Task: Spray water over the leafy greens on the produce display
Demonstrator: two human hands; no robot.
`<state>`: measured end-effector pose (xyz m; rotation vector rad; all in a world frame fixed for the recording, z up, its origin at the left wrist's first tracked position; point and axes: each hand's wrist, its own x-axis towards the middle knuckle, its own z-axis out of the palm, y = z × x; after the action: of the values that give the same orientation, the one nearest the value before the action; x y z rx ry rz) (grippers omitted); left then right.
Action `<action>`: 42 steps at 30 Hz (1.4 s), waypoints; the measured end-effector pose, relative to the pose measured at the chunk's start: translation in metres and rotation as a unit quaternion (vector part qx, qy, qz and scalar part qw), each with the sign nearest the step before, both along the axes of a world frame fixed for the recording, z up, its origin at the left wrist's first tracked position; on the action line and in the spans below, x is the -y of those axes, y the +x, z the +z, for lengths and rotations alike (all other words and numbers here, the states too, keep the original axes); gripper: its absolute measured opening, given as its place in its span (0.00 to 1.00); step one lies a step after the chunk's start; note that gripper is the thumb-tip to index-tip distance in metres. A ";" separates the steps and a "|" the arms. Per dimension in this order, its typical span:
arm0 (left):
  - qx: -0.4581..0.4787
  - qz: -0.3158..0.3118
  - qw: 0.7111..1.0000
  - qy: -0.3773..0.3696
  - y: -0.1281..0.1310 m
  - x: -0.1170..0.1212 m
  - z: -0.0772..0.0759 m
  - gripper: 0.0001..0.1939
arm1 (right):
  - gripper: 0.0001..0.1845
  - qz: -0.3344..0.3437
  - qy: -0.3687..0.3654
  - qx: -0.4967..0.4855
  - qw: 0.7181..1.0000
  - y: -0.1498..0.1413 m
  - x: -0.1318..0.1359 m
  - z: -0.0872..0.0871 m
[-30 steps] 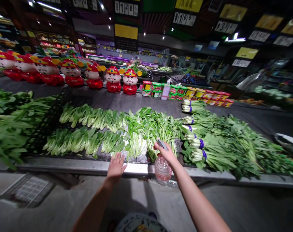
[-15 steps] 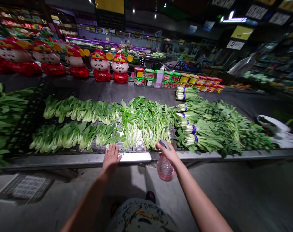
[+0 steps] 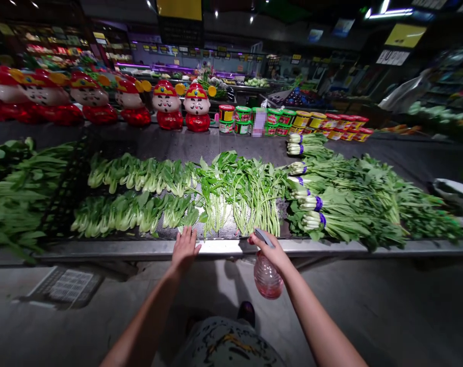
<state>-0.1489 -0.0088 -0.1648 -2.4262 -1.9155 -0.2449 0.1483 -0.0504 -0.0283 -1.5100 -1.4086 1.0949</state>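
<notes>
Gripping a clear plastic spray bottle (image 3: 267, 278) of pinkish liquid, the right hand (image 3: 268, 251) wraps closed round its neck, grey trigger head showing above the fingers, and the bottle hangs just below the counter's front edge (image 3: 224, 247). The left hand (image 3: 184, 248) lies spread, palm down on that steel edge, just beside pale green bok choy (image 3: 135, 214). Long-stemmed leafy greens (image 3: 242, 199) lie on a perforated silver mat (image 3: 220, 229) next to purple-banded white-rooted bunches (image 3: 311, 214), and red-and-white figurines (image 3: 169, 104) and colourful lidded jars (image 3: 277, 122) line the far edge
</notes>
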 end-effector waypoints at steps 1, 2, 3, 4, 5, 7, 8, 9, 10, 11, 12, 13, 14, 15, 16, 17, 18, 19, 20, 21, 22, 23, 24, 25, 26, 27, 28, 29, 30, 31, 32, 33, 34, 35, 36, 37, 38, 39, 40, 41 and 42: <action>0.000 0.000 1.000 0.003 -0.002 0.001 0.001 0.31 | 0.20 0.006 0.013 0.008 1.000 -0.005 -0.002 0.001; 0.000 0.002 1.000 0.005 -0.004 0.001 0.002 0.31 | 0.19 0.012 0.022 0.013 1.000 -0.009 -0.004 0.000; 0.000 0.005 1.000 0.007 -0.007 0.002 0.004 0.31 | 0.19 0.016 0.024 0.016 0.999 -0.014 -0.006 -0.002; 0.000 0.008 1.000 0.006 -0.010 0.003 0.005 0.31 | 0.19 0.016 0.021 0.016 1.000 -0.019 -0.008 -0.005; -0.001 0.011 1.000 0.005 -0.013 0.004 0.007 0.31 | 0.19 0.014 0.016 0.015 1.000 -0.024 -0.009 -0.009; -0.005 0.015 1.000 -0.003 -0.021 0.005 0.010 0.31 | 0.19 0.011 0.003 0.012 1.000 -0.032 -0.009 -0.017; -0.006 0.019 1.000 -0.007 -0.025 0.006 0.012 0.31 | 0.19 0.013 -0.003 0.012 1.000 -0.036 -0.008 -0.020; -0.006 0.022 1.000 -0.010 -0.029 0.006 0.013 0.31 | 0.18 0.021 -0.006 0.012 1.000 -0.040 -0.007 -0.021; -0.007 0.024 1.000 -0.013 -0.033 0.006 0.015 0.31 | 0.18 0.035 -0.006 0.011 0.999 -0.043 -0.006 -0.021; -0.007 0.026 1.000 -0.015 -0.037 0.006 0.016 0.31 | 0.18 0.051 -0.001 0.009 0.999 -0.046 -0.004 -0.020; -0.007 0.028 0.999 -0.016 -0.040 0.006 0.017 0.31 | 0.17 0.064 0.007 0.010 0.998 -0.049 -0.003 -0.018; -0.006 0.029 0.999 -0.018 -0.043 0.006 0.019 0.31 | 0.17 0.071 0.017 0.013 0.997 -0.053 -0.001 -0.017; -0.006 0.032 0.999 -0.018 -0.047 0.005 0.020 0.31 | 0.17 0.073 0.025 0.022 0.997 -0.056 0.000 -0.015; -0.005 0.032 0.999 -0.018 -0.049 0.004 0.020 0.31 | 0.16 0.070 0.030 0.036 0.996 -0.060 0.000 -0.015; -0.003 0.031 0.999 -0.017 -0.052 0.003 0.020 0.31 | 0.16 0.061 0.031 0.051 0.996 -0.064 0.001 -0.015; -0.002 0.029 0.999 -0.017 -0.055 0.002 0.020 0.32 | 0.16 0.051 0.028 0.063 0.996 -0.068 0.001 -0.017; -0.001 0.025 1.000 -0.017 -0.058 0.001 0.019 0.32 | 0.17 0.039 0.022 0.070 0.997 -0.072 0.002 -0.020; 0.000 0.020 1.000 -0.017 -0.060 0.000 0.018 0.32 | 0.18 0.027 0.016 0.073 0.997 -0.075 0.002 -0.023; 0.002 0.015 1.000 -0.016 -0.063 -0.001 0.016 0.32 | 0.18 0.016 0.007 0.073 0.997 -0.078 0.003 -0.026; 0.003 0.008 1.000 -0.014 -0.065 -0.001 0.014 0.32 | 0.19 0.006 -0.003 0.073 0.997 -0.080 0.003 -0.029; 0.005 0.002 1.000 -0.011 -0.067 -0.001 0.012 0.32 | 0.20 0.000 -0.011 0.074 0.997 -0.082 0.004 -0.030; 0.007 -0.003 1.000 -0.008 -0.068 -0.001 0.009 0.32 | 0.20 -0.003 -0.017 0.077 0.997 -0.083 0.005 -0.030; 0.010 -0.006 1.000 -0.005 -0.069 -0.001 0.007 0.31 | 0.20 -0.005 -0.018 0.078 0.997 -0.084 0.006 -0.029; 0.014 -0.007 1.000 -0.002 -0.070 -0.001 0.006 0.31 | 0.20 -0.005 -0.013 0.077 0.997 -0.084 0.006 -0.026; 0.020 -0.007 1.000 0.002 -0.070 0.000 0.005 0.31 | 0.19 -0.006 -0.004 0.073 0.997 -0.084 0.006 -0.022; 0.026 -0.006 1.000 0.007 -0.070 0.000 0.004 0.31 | 0.19 -0.007 0.006 0.066 0.998 -0.084 0.005 -0.018; 0.032 -0.005 0.999 0.012 -0.069 0.000 0.003 0.31 | 0.20 -0.012 0.014 0.060 0.998 -0.083 0.002 -0.014; 0.037 -0.005 0.999 0.019 -0.069 0.000 0.003 0.31 | 0.20 -0.018 0.020 0.053 0.998 -0.082 -0.001 -0.009; 0.040 -0.005 0.999 0.025 -0.068 -0.001 0.004 0.30 | 0.20 -0.027 0.023 0.048 0.998 -0.080 -0.006 -0.006; 0.039 -0.007 0.999 0.028 -0.068 -0.003 0.004 0.30 | 0.21 -0.035 0.025 0.043 0.998 -0.078 -0.011 -0.002; 0.038 -0.012 0.999 0.030 -0.068 -0.004 0.005 0.30 | 0.21 -0.041 0.026 0.038 0.998 -0.076 -0.017 0.001; 0.037 -0.010 0.999 0.035 -0.068 -0.006 0.005 0.30 | 0.21 -0.044 0.027 0.032 0.998 -0.073 -0.024 0.003; 0.036 -0.008 0.999 0.038 -0.068 -0.009 0.005 0.31 | 0.21 -0.048 0.027 0.027 0.998 -0.071 -0.031 0.005; 0.035 -0.001 0.999 0.040 -0.068 -0.010 0.006 0.31 | 0.21 -0.049 0.023 0.023 0.998 -0.068 -0.038 0.007; 0.031 0.007 0.999 0.039 -0.069 -0.012 0.005 0.31 | 0.21 -0.052 0.019 0.019 0.998 -0.066 -0.045 0.008; 0.025 0.013 0.999 0.034 -0.069 -0.013 0.005 0.31 | 0.21 -0.057 0.012 0.016 0.998 -0.063 -0.051 0.008; 0.018 0.016 0.999 0.024 -0.070 -0.014 0.004 0.32 | 0.22 -0.057 0.005 0.017 0.998 -0.060 -0.057 0.009; 0.011 0.014 1.000 0.011 -0.071 -0.015 0.003 0.32 | 0.23 -0.065 0.004 0.017 0.998 -0.058 -0.061 0.009; 0.005 0.009 1.000 0.007 -0.073 -0.015 0.002 0.32 | 0.24 -0.071 0.004 0.018 0.997 -0.055 -0.065 0.010; 0.000 0.005 1.000 0.009 -0.074 -0.015 0.001 0.31 | 0.24 -0.072 0.007 0.018 0.997 -0.053 -0.069 0.011; -0.003 -0.001 1.000 0.007 -0.075 -0.015 0.000 0.30 | 0.25 -0.069 0.008 0.014 0.997 -0.050 -0.072 0.012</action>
<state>-0.2242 0.0063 -0.1652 -2.4164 -1.9027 -0.2509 0.0981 0.0213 -0.0164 -1.5909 -1.3067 0.9788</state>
